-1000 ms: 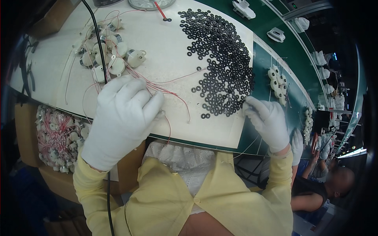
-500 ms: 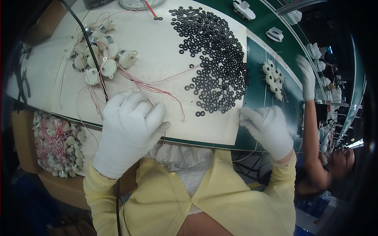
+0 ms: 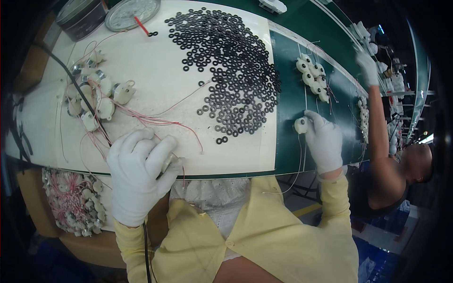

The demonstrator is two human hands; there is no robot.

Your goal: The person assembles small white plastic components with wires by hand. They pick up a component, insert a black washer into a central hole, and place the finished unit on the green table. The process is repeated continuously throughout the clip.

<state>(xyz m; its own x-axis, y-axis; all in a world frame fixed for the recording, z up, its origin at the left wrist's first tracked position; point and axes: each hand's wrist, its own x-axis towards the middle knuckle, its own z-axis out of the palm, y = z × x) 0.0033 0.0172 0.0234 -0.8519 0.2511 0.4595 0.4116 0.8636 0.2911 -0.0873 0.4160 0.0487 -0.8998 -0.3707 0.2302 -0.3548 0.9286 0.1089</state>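
Both of my hands wear white gloves. At the table's front edge my left hand (image 3: 141,172) is closed round a small motor, mostly hidden by the fingers; a red wire hangs beside it. Over the green surface on the right, my right hand (image 3: 324,141) pinches a small white motor (image 3: 300,125) with a black ring on top and a thin wire trailing down. Beyond that hand lies a cluster of white motors (image 3: 311,78) with black rings on them. Many loose black rings (image 3: 236,70) cover the middle of the white board (image 3: 160,85).
A pile of motors with red wires (image 3: 96,96) lies at left, crossed by a black cable (image 3: 71,75). Further back are a grey tub (image 3: 80,21) and a round lid (image 3: 130,14) with a red stick (image 3: 141,26). A motor-filled box (image 3: 30,198) stands below left. A co-worker's arm (image 3: 375,122) reaches in at right.
My right hand has moved from the white board's edge onto the green surface, where its motor now shows. My left hand stays near the front edge. The whole view has shifted.
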